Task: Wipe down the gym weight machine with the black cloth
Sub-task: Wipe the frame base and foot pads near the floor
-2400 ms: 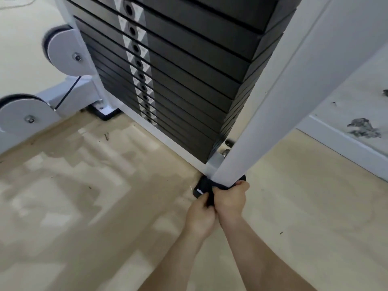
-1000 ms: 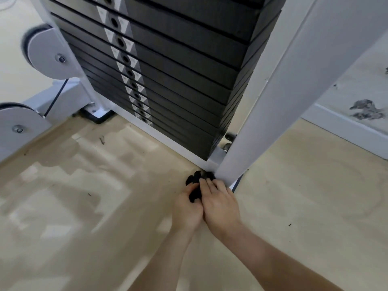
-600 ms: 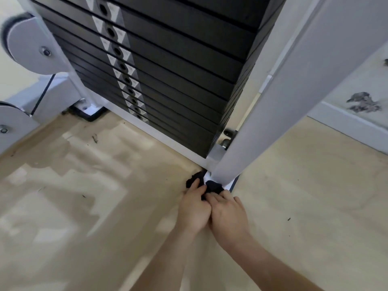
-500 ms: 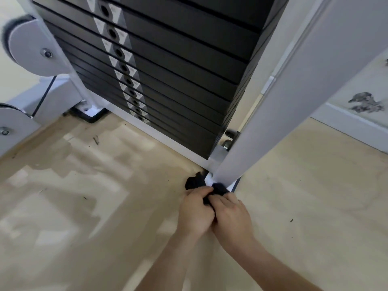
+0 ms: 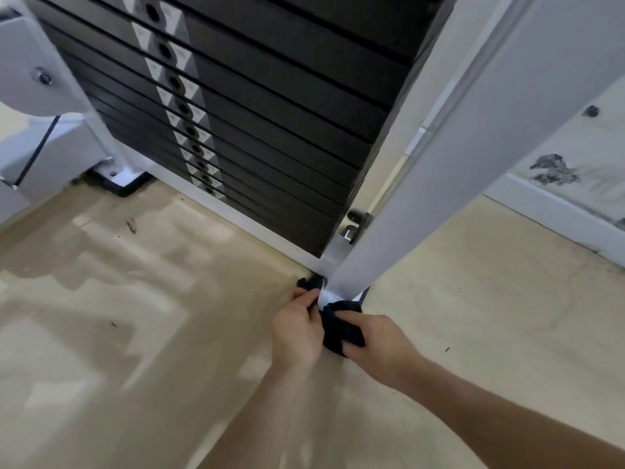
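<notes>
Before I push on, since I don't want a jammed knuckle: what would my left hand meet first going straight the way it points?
Probably the white base of the white metal upright post; the left hand almost touches it, though depth is unclear.

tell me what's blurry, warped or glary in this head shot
Head view: wide-angle lens splays the white upright post and weight stack outward; forearms at the bottom edge smear with motion blur; soft glare patches on the wood floor; black cloth reads as detail-less dark.

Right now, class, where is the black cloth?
In the head view, the black cloth is low at centre, gripped between both hands at the foot of the white upright post, on the floor.
</notes>
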Demonstrator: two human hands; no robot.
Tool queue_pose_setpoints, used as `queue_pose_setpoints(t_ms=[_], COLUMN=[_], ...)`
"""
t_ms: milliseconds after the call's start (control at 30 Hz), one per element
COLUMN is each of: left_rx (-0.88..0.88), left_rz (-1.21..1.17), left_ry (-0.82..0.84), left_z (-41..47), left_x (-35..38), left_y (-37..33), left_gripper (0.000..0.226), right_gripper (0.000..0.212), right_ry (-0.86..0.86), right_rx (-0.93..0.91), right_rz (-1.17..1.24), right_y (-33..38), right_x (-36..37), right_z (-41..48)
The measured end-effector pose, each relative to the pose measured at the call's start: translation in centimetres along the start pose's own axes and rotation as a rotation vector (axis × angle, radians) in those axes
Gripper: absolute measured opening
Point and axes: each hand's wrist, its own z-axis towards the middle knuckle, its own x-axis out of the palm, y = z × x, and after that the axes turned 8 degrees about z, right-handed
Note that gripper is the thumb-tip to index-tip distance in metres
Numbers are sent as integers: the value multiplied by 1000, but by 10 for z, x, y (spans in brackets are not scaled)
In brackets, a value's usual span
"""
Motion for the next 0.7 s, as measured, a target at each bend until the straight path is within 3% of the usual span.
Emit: queue_pose_setpoints(t_ms=[67,133,200,267,334,367,500,601,701], left_rx=[166,277,280,198,128,108,49,66,182], left_rz=[121,258,349,196,104,89,-10,51,352], left_ry=[26,42,81,184,300,279,54,-99,-39], left_z=[1,-8,-30,-52,-60,-59,-38,-16,-11], left_x=[9,25,35,39,38,37,26,19,20], left_y=[-4,-10,-19,-31,-44,-51,-63,-39,-23], left_gripper=[33,39,37,41,31,23,13,28,29], right_gripper=[30,23,22,27,32,33,31,17,19], right_ry=[33,149,290,313,218,138,-312,-473,-455], right_rx=[47,64,100,168,234,279,378,262,69], right_rz=[-10,-171,-343,-414,-374,-270,469,429,186], right_y=[1,1,4,9,16,17,6,-15,-37], right_x=[-21,-44,-67,-87,-101,-105,-91,-59,-34], right_z=[5,8,7,2,0,1,9,37,48])
